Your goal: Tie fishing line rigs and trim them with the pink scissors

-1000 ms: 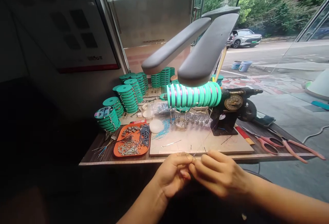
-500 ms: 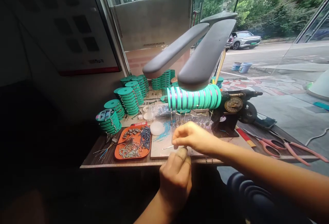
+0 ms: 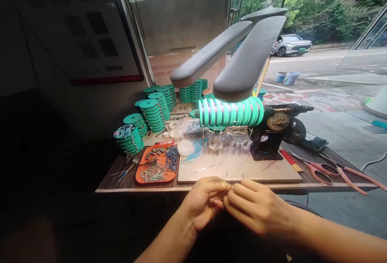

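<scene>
My left hand (image 3: 203,203) and my right hand (image 3: 254,206) meet at the fingertips, just over the table's front edge. Both are closed in a pinch on something too thin and small to name, perhaps a line. Right behind them lies a pale board (image 3: 211,176), with a thin metal needle-like tool (image 3: 203,169) on it. Above the board, a row of green spools (image 3: 231,112) sits on the shaft of a black winding machine (image 3: 273,128) with a dial. Small weights on short lines (image 3: 240,144) hang below the spools.
An orange tray (image 3: 137,174) of small fittings stands left, near a white round lid (image 3: 186,148) and blue strands (image 3: 195,154). Stacked green spools (image 3: 152,114) rise behind. Pink-handled scissors (image 3: 320,174) and pliers (image 3: 352,180) lie right. A grey lamp (image 3: 238,69) overhangs the spools.
Half a second ago my right hand reached over the board near the needle-like tool, with my left hand turned below it. Now both hands are together again at the front edge, as one second ago.
</scene>
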`<state>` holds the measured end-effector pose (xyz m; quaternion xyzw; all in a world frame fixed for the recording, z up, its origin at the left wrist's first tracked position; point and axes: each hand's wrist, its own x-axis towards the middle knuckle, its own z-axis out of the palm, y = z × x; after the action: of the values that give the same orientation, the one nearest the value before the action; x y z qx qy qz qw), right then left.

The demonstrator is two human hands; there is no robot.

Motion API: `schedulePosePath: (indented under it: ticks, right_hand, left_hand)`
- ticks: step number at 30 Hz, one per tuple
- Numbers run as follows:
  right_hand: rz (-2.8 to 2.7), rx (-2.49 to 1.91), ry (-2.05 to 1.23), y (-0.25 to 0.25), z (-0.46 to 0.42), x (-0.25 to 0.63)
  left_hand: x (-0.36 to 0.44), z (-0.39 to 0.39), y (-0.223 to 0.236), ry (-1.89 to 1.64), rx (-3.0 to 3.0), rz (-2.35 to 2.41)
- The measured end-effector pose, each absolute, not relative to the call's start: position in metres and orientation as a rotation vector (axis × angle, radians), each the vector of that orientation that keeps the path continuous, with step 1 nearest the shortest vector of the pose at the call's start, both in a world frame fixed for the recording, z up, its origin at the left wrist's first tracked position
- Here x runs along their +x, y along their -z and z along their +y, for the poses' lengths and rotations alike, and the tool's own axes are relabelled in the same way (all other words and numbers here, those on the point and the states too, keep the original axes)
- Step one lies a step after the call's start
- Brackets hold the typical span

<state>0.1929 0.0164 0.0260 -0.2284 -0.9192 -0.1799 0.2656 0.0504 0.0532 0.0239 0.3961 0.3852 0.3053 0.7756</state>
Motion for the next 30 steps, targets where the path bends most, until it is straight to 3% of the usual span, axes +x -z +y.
schedulePosePath:
  ticks: [3,8,10,14,21,27,30]
  right_hand:
    - [-2.431,-0.608,0.03,-0.033,0.016,0.189]
    - [-1.963,-1.004,-0.969,-0.072,0.056,0.18]
    - [-1.911,-1.078,-1.103,-0.085,0.079,0.172]
    - [-1.935,-1.094,-1.103,-0.097,0.088,0.17]
    - [-1.909,-1.399,-0.51,-0.049,0.012,0.216]
    - [-1.483,-1.316,-1.083,0.007,0.002,0.196]
    - [-1.527,-1.339,-1.05,0.012,0.001,0.192]
  left_hand:
    - [0.05,0.046,-0.019,-0.825,1.04,0.928]
    - [0.047,0.035,0.004,-1.302,2.207,1.151]
    - [0.047,0.032,0.011,-1.325,2.466,1.16]
    - [0.048,0.033,0.005,-1.216,2.376,1.105]
    - [0.051,0.037,-0.008,-1.012,1.601,1.041]
    - [0.056,0.035,-0.004,-0.939,1.307,0.941]
    - [0.059,0.036,-0.004,-0.863,1.204,0.967]
